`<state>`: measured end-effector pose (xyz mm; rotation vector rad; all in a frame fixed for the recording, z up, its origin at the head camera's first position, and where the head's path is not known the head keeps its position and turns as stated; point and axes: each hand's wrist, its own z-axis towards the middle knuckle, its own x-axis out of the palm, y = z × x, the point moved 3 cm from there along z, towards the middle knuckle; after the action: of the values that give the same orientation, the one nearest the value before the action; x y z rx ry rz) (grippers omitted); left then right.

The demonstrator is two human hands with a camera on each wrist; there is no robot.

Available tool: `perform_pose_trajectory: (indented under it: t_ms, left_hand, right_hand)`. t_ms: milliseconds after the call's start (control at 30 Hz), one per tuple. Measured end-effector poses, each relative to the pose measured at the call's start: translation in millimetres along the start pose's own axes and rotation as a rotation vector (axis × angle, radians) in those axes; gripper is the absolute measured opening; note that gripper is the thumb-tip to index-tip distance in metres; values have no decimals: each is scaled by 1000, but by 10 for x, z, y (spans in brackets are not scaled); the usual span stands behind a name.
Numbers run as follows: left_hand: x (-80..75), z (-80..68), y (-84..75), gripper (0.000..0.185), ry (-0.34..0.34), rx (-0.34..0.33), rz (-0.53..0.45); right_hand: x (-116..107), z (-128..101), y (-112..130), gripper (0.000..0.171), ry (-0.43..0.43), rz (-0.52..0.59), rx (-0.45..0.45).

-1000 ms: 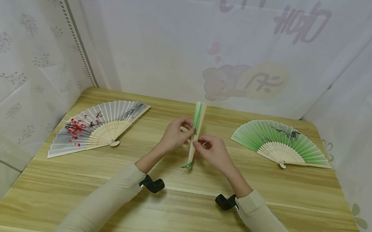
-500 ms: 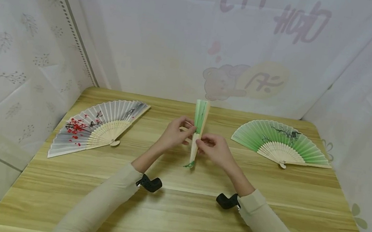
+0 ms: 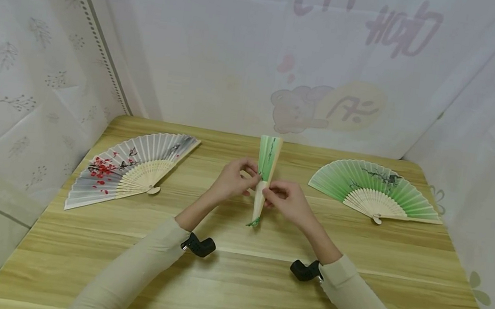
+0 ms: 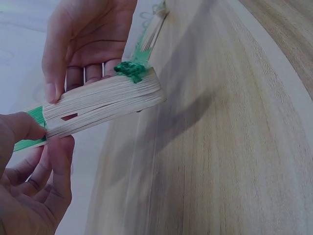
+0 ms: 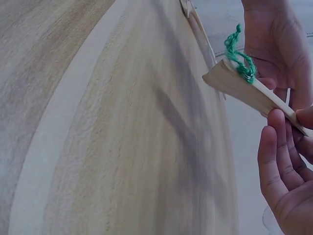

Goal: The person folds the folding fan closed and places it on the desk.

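A green folding fan (image 3: 267, 159), spread only a little, stands upright between the two hands in the head view. My left hand (image 3: 234, 178) pinches its left edge where the green cloth meets the bare ribs. On the other side, slightly lower, my right hand (image 3: 289, 199) pinches the right outer rib between thumb and fingers. In the left wrist view the pale ribs (image 4: 107, 100) lie stacked, with a small gap among them. A green cord (image 5: 239, 56) is knotted at the pivot end, which shows in the right wrist view.
To the left, an open grey-white fan (image 3: 134, 169) with red blossoms lies on the wooden table (image 3: 230, 296). An open green fan (image 3: 377, 191) with a dark branch print lies to the right. Printed cloth (image 3: 224, 43) hangs behind and at both sides.
The fan between the hands has spread slightly, showing more green cloth and a dark branch print. My right hand has shifted a little to the right; the two lying fans have stayed put.
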<state>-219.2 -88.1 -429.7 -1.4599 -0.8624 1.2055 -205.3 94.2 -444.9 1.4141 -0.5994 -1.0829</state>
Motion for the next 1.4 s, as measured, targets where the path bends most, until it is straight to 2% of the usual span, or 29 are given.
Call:
perform_pose_trajectory:
  t_ms: [200, 467, 700, 967, 1233, 1400]
  left_hand:
    - [7, 9, 19, 13, -3, 13, 17]
    - [15, 10, 23, 12, 4, 32, 24]
    - [27, 3, 10, 10, -12, 22, 4]
    - [25, 5, 19, 9, -21, 14, 4]
    - [36, 26, 27, 12, -13, 10, 30]
    - [42, 28, 38, 12, -3, 4, 43]
  right_hand:
    - [12, -1, 20, 16, 14, -41, 4]
    - [22, -6, 81, 17, -10, -180, -10]
    - [14, 8, 98, 16, -20, -139, 2]
    - [8, -13, 85, 18, 2, -99, -39]
    - [6, -14, 105, 14, 18, -133, -58]
    - [12, 7, 123, 14, 23, -194, -52]
